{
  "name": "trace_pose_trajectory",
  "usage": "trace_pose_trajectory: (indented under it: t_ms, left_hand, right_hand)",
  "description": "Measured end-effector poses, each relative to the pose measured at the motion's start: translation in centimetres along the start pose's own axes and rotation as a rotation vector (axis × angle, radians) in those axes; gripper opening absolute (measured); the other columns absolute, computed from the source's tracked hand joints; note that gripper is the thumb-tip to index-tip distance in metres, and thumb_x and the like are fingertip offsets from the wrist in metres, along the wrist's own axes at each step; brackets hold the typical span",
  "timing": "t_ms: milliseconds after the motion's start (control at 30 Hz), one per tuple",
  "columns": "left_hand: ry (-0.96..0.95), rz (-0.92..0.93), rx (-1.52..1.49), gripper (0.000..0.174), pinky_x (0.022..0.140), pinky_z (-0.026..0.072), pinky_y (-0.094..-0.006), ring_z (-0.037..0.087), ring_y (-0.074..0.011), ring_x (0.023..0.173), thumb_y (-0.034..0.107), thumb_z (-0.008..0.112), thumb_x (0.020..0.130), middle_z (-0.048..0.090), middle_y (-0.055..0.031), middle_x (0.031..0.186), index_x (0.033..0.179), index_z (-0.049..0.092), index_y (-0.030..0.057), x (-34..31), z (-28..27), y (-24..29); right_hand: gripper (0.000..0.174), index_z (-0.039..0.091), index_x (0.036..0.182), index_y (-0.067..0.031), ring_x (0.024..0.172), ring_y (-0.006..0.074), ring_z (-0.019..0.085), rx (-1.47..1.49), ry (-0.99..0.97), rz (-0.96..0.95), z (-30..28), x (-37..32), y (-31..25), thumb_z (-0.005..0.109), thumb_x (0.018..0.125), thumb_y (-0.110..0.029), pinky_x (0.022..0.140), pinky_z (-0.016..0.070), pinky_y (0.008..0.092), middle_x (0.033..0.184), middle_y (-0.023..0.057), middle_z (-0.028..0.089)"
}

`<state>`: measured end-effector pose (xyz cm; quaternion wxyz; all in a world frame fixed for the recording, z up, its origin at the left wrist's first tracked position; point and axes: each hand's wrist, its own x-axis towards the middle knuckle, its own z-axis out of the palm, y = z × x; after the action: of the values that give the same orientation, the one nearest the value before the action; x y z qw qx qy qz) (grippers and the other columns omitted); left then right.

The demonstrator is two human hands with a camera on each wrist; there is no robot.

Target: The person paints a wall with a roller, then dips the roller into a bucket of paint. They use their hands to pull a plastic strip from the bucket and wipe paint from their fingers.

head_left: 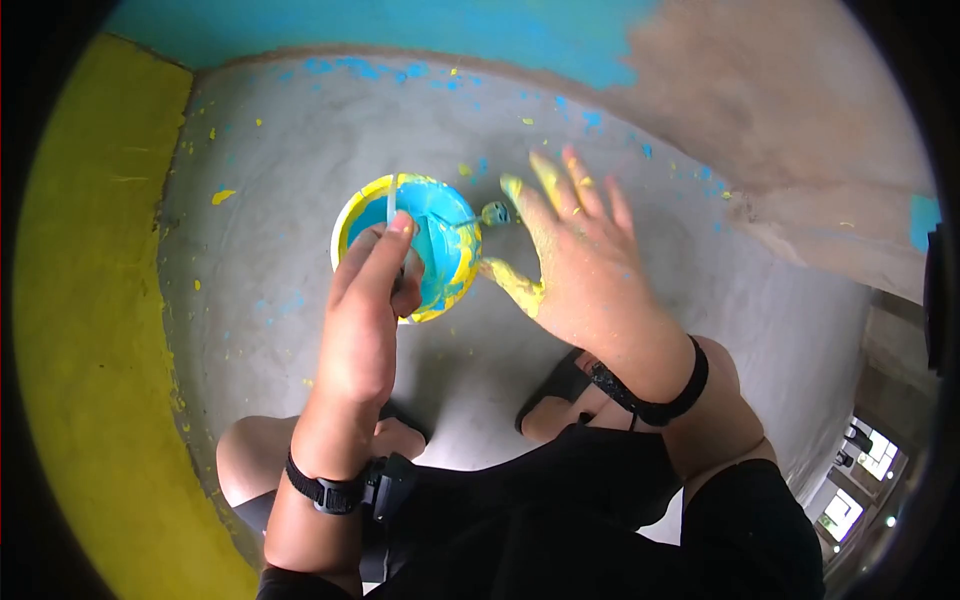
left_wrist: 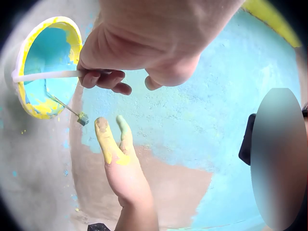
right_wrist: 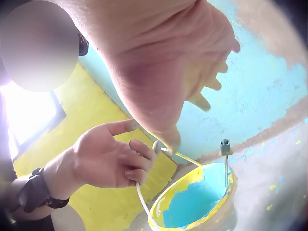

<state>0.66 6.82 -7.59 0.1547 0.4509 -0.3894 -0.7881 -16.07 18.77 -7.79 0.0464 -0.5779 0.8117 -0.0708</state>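
Observation:
A white bucket (head_left: 350, 212) with yellow smears round its rim stands on the floor, blue paint (head_left: 430, 250) inside. My left hand (head_left: 375, 275) curls its fingers round the bucket's white handle (left_wrist: 48, 76), raised over the opening. A thin rod (left_wrist: 63, 104) leans out over the rim, its outer end a paint-caked block (head_left: 495, 213); its lower end is hidden in the bucket. Just right of that block, my right hand (head_left: 595, 270) is spread above the floor, holding nothing. Yellow paint coats its thumb and several fingers.
Grey floor (head_left: 270, 220) spotted with blue and yellow paint lies around the bucket. A yellow wall (head_left: 90, 300) rises on the left. The far wall is partly blue (head_left: 400, 25), partly bare brown (head_left: 760, 90). My feet and knees are close to the bucket.

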Motion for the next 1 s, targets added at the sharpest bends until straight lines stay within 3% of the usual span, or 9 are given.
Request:
trace_pose_trajectory:
  t_ms: [33, 100, 133, 200, 267, 333, 500, 600, 1000]
  left_hand:
    - [0.014, 0.000, 0.050, 0.030, 0.061, 0.0288, -0.0247, 0.034, -0.0075, 0.063, 0.033, 0.052, 0.102, 0.043, 0.0028, 0.072, 0.106, 0.059, 0.0043, -0.1, 0.2, 0.1]
    - [0.021, -0.013, 0.103, 0.029, 0.059, 0.0266, -0.0235, 0.033, -0.0052, 0.062, 0.033, 0.053, 0.102, 0.041, 0.0048, 0.071, 0.108, 0.060, 0.0056, -0.5, 0.7, 0.3]
    - [0.022, -0.012, 0.101, 0.029, 0.059, 0.0266, -0.0235, 0.033, -0.0052, 0.062, 0.033, 0.053, 0.102, 0.041, 0.0048, 0.071, 0.108, 0.060, 0.0056, -0.6, 0.8, 0.2]
    - [-0.004, 0.012, 0.159, 0.031, 0.059, 0.0258, -0.0235, 0.032, -0.0047, 0.062, 0.034, 0.053, 0.102, 0.041, 0.0054, 0.071, 0.109, 0.060, 0.0047, -0.6, 1.0, 0.0]
    - [-0.005, 0.000, 0.189, 0.033, 0.059, 0.0251, -0.0233, 0.031, -0.0047, 0.062, 0.035, 0.054, 0.101, 0.040, 0.0058, 0.071, 0.109, 0.060, 0.0037, -0.9, 1.3, 0.3]
    - [-0.084, -0.048, 0.168, 0.042, 0.070, 0.0370, -0.0214, 0.041, -0.0034, 0.078, 0.038, 0.059, 0.100, 0.051, 0.0044, 0.086, 0.113, 0.056, -0.0017, -1.1, 1.1, 0.3]
    - [-0.142, -0.063, 0.152, 0.049, 0.085, 0.0447, -0.0236, 0.055, -0.0089, 0.097, 0.036, 0.059, 0.102, 0.064, -0.0068, 0.106, 0.125, 0.052, -0.0069, -1.5, 1.6, -0.3]
    - [-0.164, -0.099, 0.170, 0.050, 0.083, 0.0457, -0.0244, 0.056, -0.0087, 0.096, 0.037, 0.059, 0.102, 0.065, -0.0079, 0.105, 0.125, 0.052, -0.0072, -1.6, 1.7, 0.0]
    - [-0.158, -0.097, 0.173, 0.047, 0.081, 0.0445, -0.0247, 0.055, -0.0084, 0.091, 0.033, 0.059, 0.102, 0.064, -0.0071, 0.101, 0.124, 0.052, -0.0077, -1.9, 1.7, -0.3]
  right_hand:
    - [0.073, 0.050, 0.142, -0.0090, 0.138, 0.0401, 0.042, -0.010, 0.013, -0.005, -0.2, 0.3, 0.1, 0.075, 0.082, -0.042, 0.110, 0.0327, 0.0597, 0.142, 0.0211, 0.051]
    - [0.061, 0.054, 0.133, -0.0049, 0.110, 0.0344, 0.064, 0.190, -0.446, 0.214, -0.4, 0.4, -0.1, 0.072, 0.085, -0.037, 0.092, 0.0496, 0.0489, 0.114, 0.0175, 0.068]
    - [0.061, 0.054, 0.133, -0.0049, 0.110, 0.0344, 0.064, 0.189, -0.448, 0.212, -0.4, 0.2, -0.1, 0.072, 0.085, -0.037, 0.092, 0.0496, 0.0489, 0.114, 0.0175, 0.068]
    - [0.052, 0.057, 0.124, -0.0030, 0.089, 0.0321, 0.069, 0.132, -0.354, 0.177, 0.3, 0.1, 0.1, 0.072, 0.085, -0.035, 0.078, 0.0539, 0.0436, 0.095, 0.0135, 0.071]
    - [0.050, 0.058, 0.121, -0.0028, 0.090, 0.0322, 0.069, 0.132, -0.288, 0.138, 1.0, 0.1, 0.4, 0.072, 0.085, -0.034, 0.078, 0.0540, 0.0436, 0.096, 0.0140, 0.071]
    - [0.047, 0.059, 0.118, -0.0025, 0.090, 0.0322, 0.069, 0.129, -0.218, 0.100, 1.0, 0.4, 0.5, 0.072, 0.085, -0.034, 0.078, 0.0541, 0.0436, 0.097, 0.0145, 0.070]
    - [0.025, 0.067, 0.095, -0.0027, 0.086, 0.0336, 0.069, 0.129, -0.480, 0.086, 1.4, 0.5, -0.2, 0.070, 0.083, -0.025, 0.077, 0.0546, 0.0446, 0.089, 0.0152, 0.071]
    - [0.019, 0.069, 0.088, -0.0037, 0.085, 0.0344, 0.069, 0.095, -0.537, 0.101, 2.4, 0.2, 0.2, 0.069, 0.083, -0.022, 0.077, 0.0547, 0.0443, 0.083, 0.0159, 0.071]
    - [0.021, 0.069, 0.090, -0.0021, 0.084, 0.0362, 0.069, 0.137, -0.457, 0.075, 1.1, 0.3, -0.6, 0.067, 0.085, -0.023, 0.075, 0.0550, 0.0466, 0.083, 0.0177, 0.071]
